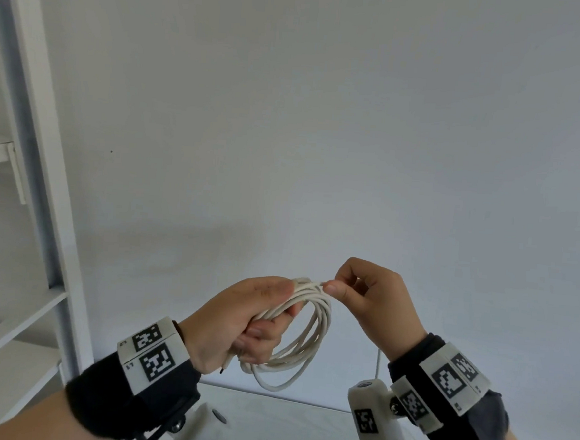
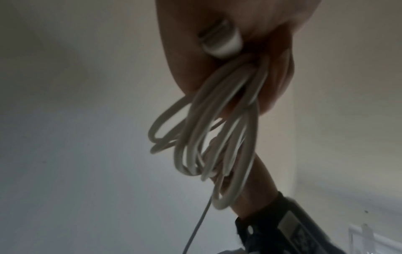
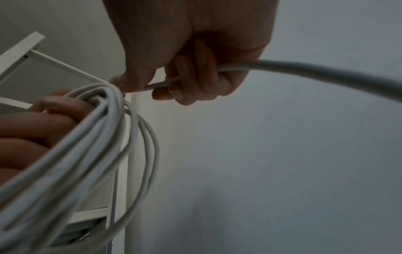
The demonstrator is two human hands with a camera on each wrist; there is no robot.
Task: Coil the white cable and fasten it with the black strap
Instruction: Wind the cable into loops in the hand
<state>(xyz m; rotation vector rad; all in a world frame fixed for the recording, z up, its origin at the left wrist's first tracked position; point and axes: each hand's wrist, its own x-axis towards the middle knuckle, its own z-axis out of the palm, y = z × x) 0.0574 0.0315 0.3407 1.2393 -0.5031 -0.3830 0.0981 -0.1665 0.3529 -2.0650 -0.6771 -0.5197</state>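
The white cable (image 1: 312, 328) hangs in several loops, held up in front of a plain wall. My left hand (image 1: 257, 317) grips one side of the coil (image 2: 217, 123), fingers curled round the bundled strands. My right hand (image 1: 355, 293) pinches the free strand (image 3: 158, 85) between thumb and fingers at the top of the coil (image 3: 104, 120); the strand runs on through the fist and out to the right (image 3: 315, 72). A thin tail (image 1: 378, 363) drops below the right wrist. A white plug end (image 2: 217, 43) sits inside the left palm. No black strap shows in any view.
A white shelf unit (image 1: 42, 202) stands at the left, close to my left forearm. A pale tabletop (image 1: 284, 422) lies below the hands. The wall (image 1: 357, 121) behind is bare.
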